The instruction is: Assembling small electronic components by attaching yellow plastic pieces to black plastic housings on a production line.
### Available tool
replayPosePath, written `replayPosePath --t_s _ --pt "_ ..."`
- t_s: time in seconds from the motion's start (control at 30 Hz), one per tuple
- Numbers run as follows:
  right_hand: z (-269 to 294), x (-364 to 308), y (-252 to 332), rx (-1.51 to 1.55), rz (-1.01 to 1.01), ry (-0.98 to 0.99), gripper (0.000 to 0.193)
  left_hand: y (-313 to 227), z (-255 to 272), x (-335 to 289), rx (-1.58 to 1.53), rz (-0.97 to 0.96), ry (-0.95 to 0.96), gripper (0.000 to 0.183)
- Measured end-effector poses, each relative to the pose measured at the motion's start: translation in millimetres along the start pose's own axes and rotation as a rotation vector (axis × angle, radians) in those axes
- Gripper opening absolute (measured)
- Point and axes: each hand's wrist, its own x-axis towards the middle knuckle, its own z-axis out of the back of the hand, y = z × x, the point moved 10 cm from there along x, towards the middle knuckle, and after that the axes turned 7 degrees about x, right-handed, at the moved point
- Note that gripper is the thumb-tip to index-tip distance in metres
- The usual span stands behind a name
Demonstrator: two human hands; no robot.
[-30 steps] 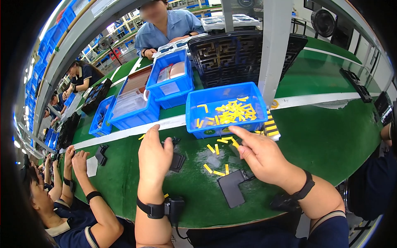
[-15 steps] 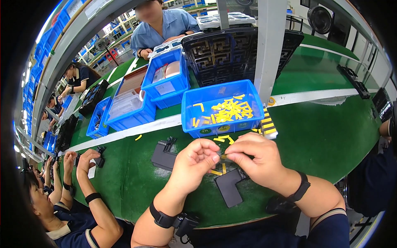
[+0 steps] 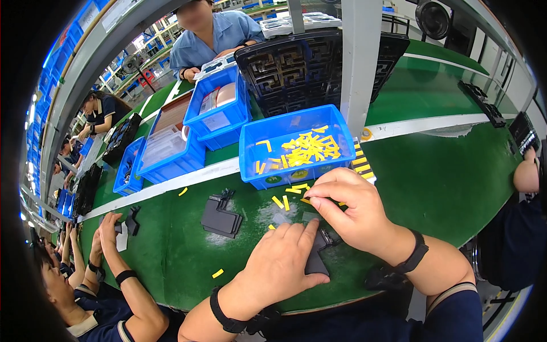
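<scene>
A flat black L-shaped pack with a short connector lead lies on the green bench in front of me. My left hand rests palm down over its left side, fingers stretched out and thumb apart. Near the left index fingertip is a small translucent piece. My right hand is raised just above and to the right, thumb and index finger pinched. Something small and dark shows at that pinch, too tiny to name. Loose yellow strips are scattered beyond my hands. Left of them sits a stack of similar black L-shaped packs.
A blue bin of yellow pieces stands ahead, a yellow-and-black striped block beside it. More blue bins stand to the left. A metal post rises behind. Co-workers sit at the left, across and at the right edge.
My hands have separated: the left came down flat onto the black pack, while the right stayed raised and pinched. More yellow strips now show on the bench. The view shifted slightly.
</scene>
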Motion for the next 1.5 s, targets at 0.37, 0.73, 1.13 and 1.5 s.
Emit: replayPosePath --t_s 0.37,0.73,1.13,1.5 --pt "-7.7 -4.3 -11.6 0.134 -0.218 0.060 0.010 64.2 -25.4 1.3 -1.214 0.265 -0.205 0.015" --pt "0.0 -4.3 -7.5 0.108 -0.100 -0.031 0.005 55.8 -19.2 2.7 -1.166 0.181 -0.251 0.024" --pt "-0.6 -1.6 8.2 -0.026 0.064 -0.030 0.007 58.6 -21.3 0.5 -1.208 0.230 -0.261 0.023" --pt "-4.5 -1.5 17.9 -0.161 0.157 -0.023 0.013 61.1 -22.1 -2.9 -1.146 0.286 -0.268 0.024"
